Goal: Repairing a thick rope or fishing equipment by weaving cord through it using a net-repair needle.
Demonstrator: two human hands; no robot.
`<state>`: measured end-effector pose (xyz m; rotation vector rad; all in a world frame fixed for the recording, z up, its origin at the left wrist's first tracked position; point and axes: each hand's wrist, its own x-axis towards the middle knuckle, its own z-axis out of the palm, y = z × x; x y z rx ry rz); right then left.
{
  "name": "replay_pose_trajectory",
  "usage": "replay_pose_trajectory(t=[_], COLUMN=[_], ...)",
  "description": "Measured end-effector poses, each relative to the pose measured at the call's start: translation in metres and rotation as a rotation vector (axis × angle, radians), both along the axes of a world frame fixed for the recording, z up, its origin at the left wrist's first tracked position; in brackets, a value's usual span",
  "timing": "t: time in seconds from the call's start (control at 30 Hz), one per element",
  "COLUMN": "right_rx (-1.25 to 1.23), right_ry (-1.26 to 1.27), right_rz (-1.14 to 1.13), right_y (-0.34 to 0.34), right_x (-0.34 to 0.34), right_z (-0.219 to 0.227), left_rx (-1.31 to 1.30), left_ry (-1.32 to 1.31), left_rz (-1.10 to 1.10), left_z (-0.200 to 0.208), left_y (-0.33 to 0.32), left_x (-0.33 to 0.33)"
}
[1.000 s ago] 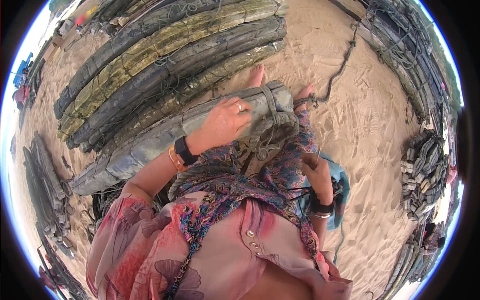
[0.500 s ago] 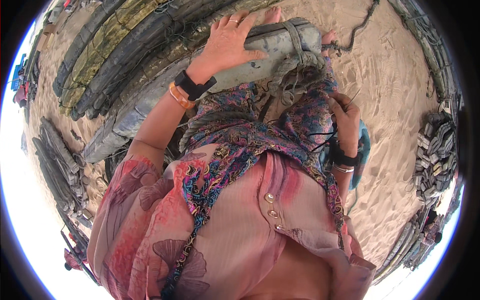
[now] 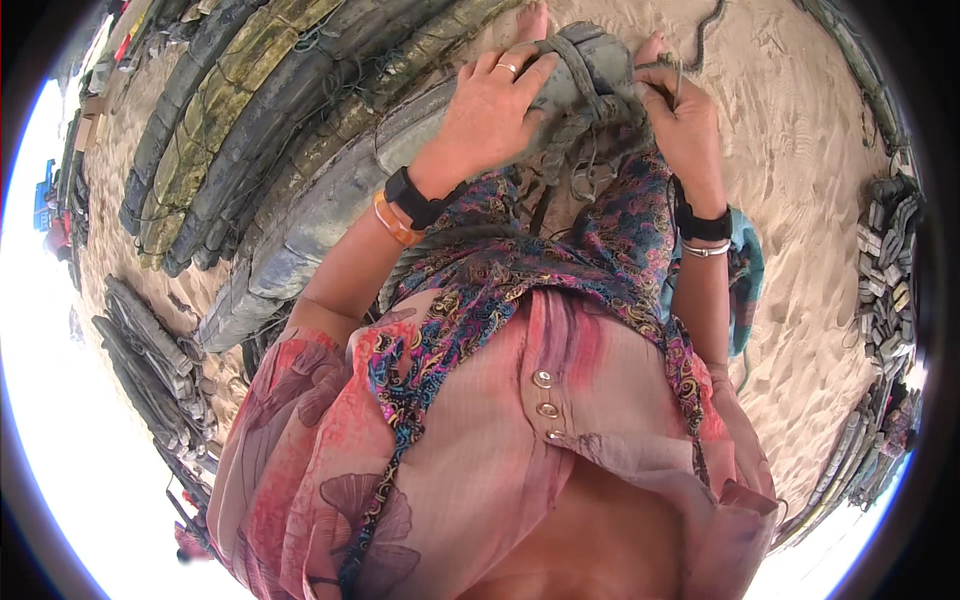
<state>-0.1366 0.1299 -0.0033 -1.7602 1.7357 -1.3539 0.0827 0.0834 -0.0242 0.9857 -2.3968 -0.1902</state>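
Observation:
A long grey block [image 3: 410, 135], weathered and tied with rope, lies slanting across in front of my legs. My left hand [image 3: 490, 110] rests on its upper side near the far end, fingers spread and holding nothing. A thick rope loop [image 3: 577, 75] wraps the block's end, with a tangled knot [image 3: 590, 140] hanging below it. Just right of that end is my right hand [image 3: 685, 120], thumb and fingers pinched on a thin strand that is hard to make out. A dark rope [image 3: 708, 28] passes behind those fingertips and runs away over the sand.
Several long dark and yellowish bundles [image 3: 230, 130] lie beyond the block at the left. More bundles [image 3: 150, 350] sit at the far left. A heap of small grey pieces [image 3: 885, 270] stands at the right on the sand [image 3: 790, 200]. My bare feet [image 3: 650, 48] show beyond the block.
My right hand has risen from beside my thigh to the block's roped end. My left hand has slid right and slightly nearer along the block.

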Motion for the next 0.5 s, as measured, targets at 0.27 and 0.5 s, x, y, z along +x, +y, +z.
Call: replay_pose_trajectory(t=[0.27,0.5], right_rx=[0.084,0.366], right_ry=[0.228,-0.221], right_rz=[-0.133,0.054], right_y=[0.036,0.049], right_x=[0.031,0.044], right_z=[-0.022,-0.07], left_rx=[-0.083,0.002], left_ry=[0.005,-0.04], left_rz=[0.005,0.04], left_z=[-0.003,0.001], left_y=[0.009,-0.001], left_x=[0.0,-0.001])
